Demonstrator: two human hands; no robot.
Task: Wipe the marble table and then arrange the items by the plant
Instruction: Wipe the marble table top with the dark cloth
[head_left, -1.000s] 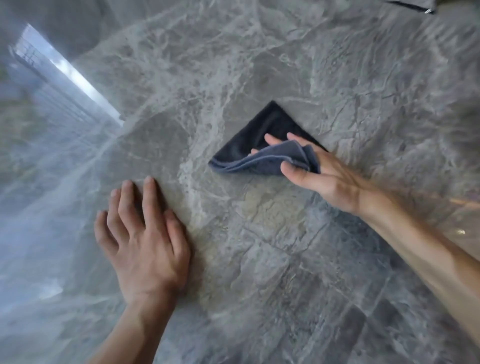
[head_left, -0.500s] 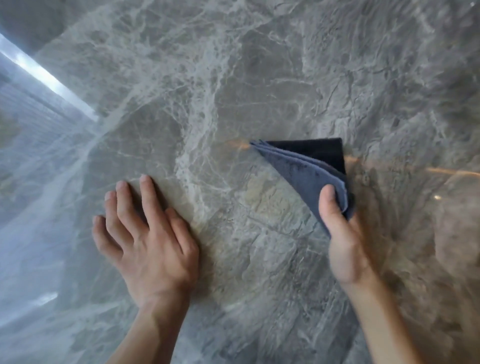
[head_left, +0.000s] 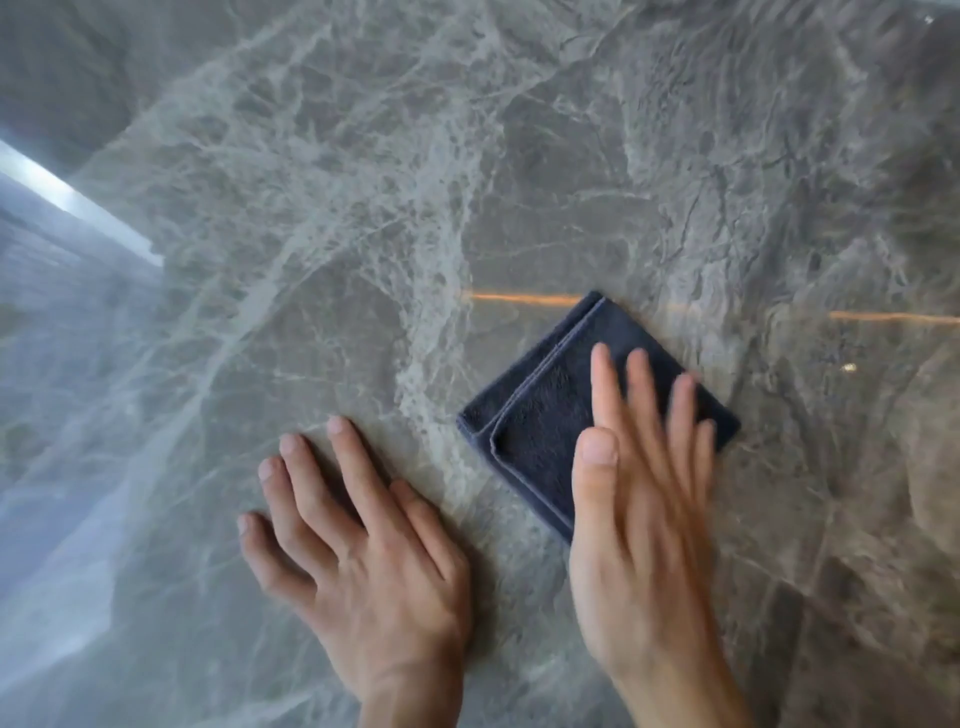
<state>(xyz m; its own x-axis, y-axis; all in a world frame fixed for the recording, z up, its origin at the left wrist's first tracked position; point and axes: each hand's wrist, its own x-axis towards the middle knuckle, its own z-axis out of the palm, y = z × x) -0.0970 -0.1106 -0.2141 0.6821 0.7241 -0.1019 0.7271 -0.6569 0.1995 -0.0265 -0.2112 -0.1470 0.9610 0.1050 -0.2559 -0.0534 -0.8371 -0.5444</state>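
Head view, looking down on the marble table (head_left: 519, 156): grey stone, pale veining throughout, glossy enough to carry a thin orange reflected streak (head_left: 524, 298) across the middle and a bright light band (head_left: 67, 195) at the left edge. Dark blue cloth (head_left: 540, 431) lies flat on the stone right of centre, folded into a square set cornerwise, stitched hems showing along its left side, layers stacked. Right hand (head_left: 639, 499) lies palm down on top of the cloth, fingers straight and slightly spread, thumb alongside the folded edge; nothing pinched or gripped, the hand flat and open, covering the cloth's near right part. The fingers are motion-blurred. Left hand (head_left: 363, 545) is planted flat on bare marble just left of the cloth, not touching it, fingers fanned wide, holding nothing. Both forearms enter from the bottom of the frame. No plant or other items show in this view.
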